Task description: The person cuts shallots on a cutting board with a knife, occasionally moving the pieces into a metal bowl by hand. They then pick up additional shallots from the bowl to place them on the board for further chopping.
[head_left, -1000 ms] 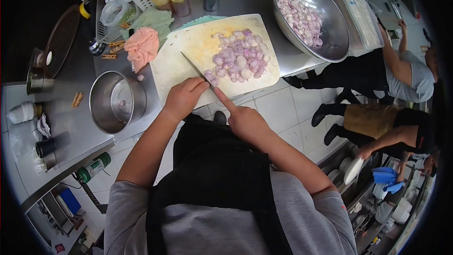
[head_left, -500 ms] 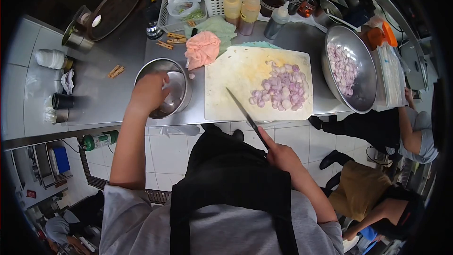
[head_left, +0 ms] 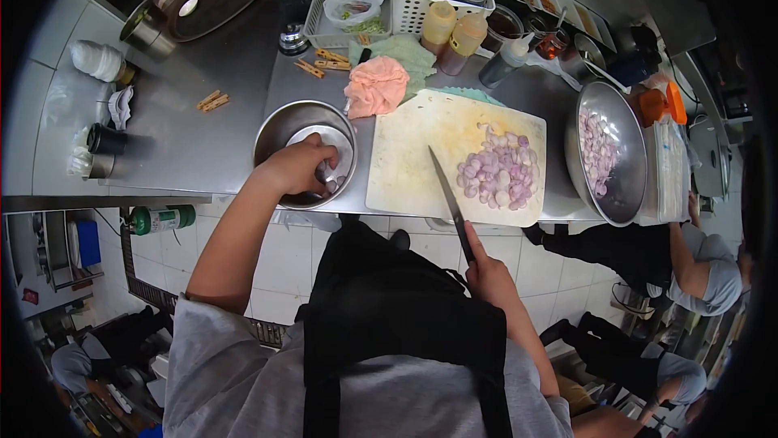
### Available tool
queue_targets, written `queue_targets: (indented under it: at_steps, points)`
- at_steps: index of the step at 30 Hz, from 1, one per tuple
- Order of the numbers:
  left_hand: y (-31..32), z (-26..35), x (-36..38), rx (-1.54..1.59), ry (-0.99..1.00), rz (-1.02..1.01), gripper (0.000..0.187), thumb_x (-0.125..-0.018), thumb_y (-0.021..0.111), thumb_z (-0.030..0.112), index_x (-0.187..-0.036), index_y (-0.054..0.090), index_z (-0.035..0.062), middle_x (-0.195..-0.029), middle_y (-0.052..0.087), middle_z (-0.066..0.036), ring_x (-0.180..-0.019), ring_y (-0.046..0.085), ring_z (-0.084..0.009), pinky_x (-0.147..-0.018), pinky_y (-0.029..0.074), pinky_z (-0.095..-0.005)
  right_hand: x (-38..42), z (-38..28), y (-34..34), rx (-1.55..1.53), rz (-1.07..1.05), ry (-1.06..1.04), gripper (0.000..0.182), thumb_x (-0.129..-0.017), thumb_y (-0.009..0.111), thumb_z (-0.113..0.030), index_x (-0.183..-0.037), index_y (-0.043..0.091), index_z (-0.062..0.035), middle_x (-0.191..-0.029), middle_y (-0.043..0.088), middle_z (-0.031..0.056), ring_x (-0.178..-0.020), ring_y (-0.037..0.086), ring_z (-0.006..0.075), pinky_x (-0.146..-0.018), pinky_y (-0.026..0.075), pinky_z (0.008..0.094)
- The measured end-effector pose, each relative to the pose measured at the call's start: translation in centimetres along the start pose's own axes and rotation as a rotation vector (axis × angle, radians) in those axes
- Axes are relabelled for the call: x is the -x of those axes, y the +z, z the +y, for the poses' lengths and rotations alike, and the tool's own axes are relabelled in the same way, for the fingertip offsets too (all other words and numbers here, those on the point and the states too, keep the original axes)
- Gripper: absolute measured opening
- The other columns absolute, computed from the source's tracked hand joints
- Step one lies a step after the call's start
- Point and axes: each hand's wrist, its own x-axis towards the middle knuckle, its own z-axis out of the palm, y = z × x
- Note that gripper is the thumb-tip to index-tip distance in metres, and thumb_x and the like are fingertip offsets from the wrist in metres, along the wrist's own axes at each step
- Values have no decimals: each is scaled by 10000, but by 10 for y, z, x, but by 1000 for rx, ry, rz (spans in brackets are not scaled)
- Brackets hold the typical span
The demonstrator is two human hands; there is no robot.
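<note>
My left hand (head_left: pixel 301 169) reaches down into a small steel pot (head_left: pixel 277 128) at the counter's front edge. Its fingers are curled around purplish shallots (head_left: pixel 332 182) near the pot's bottom; how many is hidden. In my right hand (head_left: pixel 489 277) is a kitchen knife (head_left: pixel 446 187), its blade pointing up and away over the front of a white cutting board (head_left: pixel 405 164). The blade is just left of a heap of peeled, cut shallots (head_left: pixel 501 169) on the board. To the right, a large tilted steel bowl (head_left: pixel 630 175) holds sliced shallots (head_left: pixel 598 150).
Behind the board lie a crumpled pink cloth (head_left: pixel 378 85), a green cloth (head_left: pixel 420 57) and wooden clothespins (head_left: pixel 322 65). Squeeze bottles (head_left: pixel 463 42) and a white basket (head_left: pixel 409 12) stand farther back. Right of the bowl is a plastic container (head_left: pixel 667 170). Co-workers (head_left: pixel 705 268) stand at the right.
My left hand has gone deeper into the pot and its fingers have closed on shallots. The knife remains in my right hand. The view has shifted, so the counter appears farther right.
</note>
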Motion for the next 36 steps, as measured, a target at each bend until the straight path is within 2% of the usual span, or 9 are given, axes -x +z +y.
queue_targets:
  at_steps: [9, 10, 15, 21, 25, 26, 29, 33, 36]
  points:
    - [19, -11, -6, 26, 324, 3, 480, -773, 652, -6, -1188, 649, 234, -1133, 535, -148, -1047, 636, -380, -932, 508, -454, -10, -26, 6, 41, 76, -42, 891, -834, 546, 25, -1604, 211, -275, -727, 648, 250, -679, 659, 423, -643, 506, 518]
    - [20, -12, -10, 0, 337, -85, 454, -753, 781, 78, -1183, 656, 159, -1185, 536, -139, -1095, 621, -372, -941, 503, -452, -11, -27, 7, -6, 73, -9, 890, -834, 538, 33, -1604, 213, -272, -719, 642, 257, -679, 657, 433, -636, 495, 517]
    - [46, -17, -22, 47, 570, -194, 232, -737, 735, 165, -964, 771, 140, -888, 730, -152, -857, 694, -343, -761, 534, -461, -24, -26, 23, -51, 52, 49, 885, -837, 512, 44, -1607, 209, -271, -683, 619, 271, -659, 651, 448, -610, 473, 513]
    - [34, -1, -5, -131, 424, -402, 262, -854, 593, 142, -1012, 745, 0, -1005, 724, -236, -924, 695, -395, -823, 523, -483, -40, -35, 32, 25, 135, 56, 903, -844, 512, 9, -1614, 152, -297, -667, 623, 265, -615, 648, 427, -584, 474, 507]
    - [51, -28, -30, 49, 507, -408, 325, -893, 545, 182, -985, 719, -75, -1009, 702, -286, -900, 684, -410, -825, 516, -489, -51, -20, 47, 52, 164, 22, 881, -856, 540, -56, -1611, 159, -305, -681, 646, 270, -638, 656, 455, -590, 498, 539]
    - [49, -37, -44, -222, 898, -431, 343, -908, 510, 194, -954, 704, -85, -980, 695, -285, -860, 669, -411, -814, 510, -495, -54, -20, 48, 37, 172, 13, 872, -859, 539, -61, -1609, 165, -300, -685, 646, 271, -639, 656, 454, -591, 497, 539]
    - [31, -35, -33, 210, 553, -365, 367, -954, 499, 262, -913, 697, -44, -866, 697, -228, -803, 675, -340, -779, 505, -461, -66, -28, 46, 8, 159, 5, 843, -866, 538, -76, -1603, 185, -285, -695, 646, 275, -643, 656, 452, -594, 494, 539]
    - [2, -25, -3, 318, 549, -270, 469, -1028, 460, 463, -1057, 633, 27, -948, 674, -144, -873, 641, -249, -793, 493, -402, -70, -38, 42, -18, 139, 4, 807, -876, 536, -97, -1595, 211, -266, -708, 647, 280, -648, 655, 448, -599, 490, 539]
    - [2, -27, 9, 412, 559, -251, 351, -1018, 546, 401, -1086, 613, 64, -952, 664, -87, -873, 621, -186, -768, 492, -360, -67, -37, 41, -26, 135, -12, 781, -884, 535, -112, -1590, 230, -251, -718, 647, 283, -652, 654, 446, -602, 487, 539]
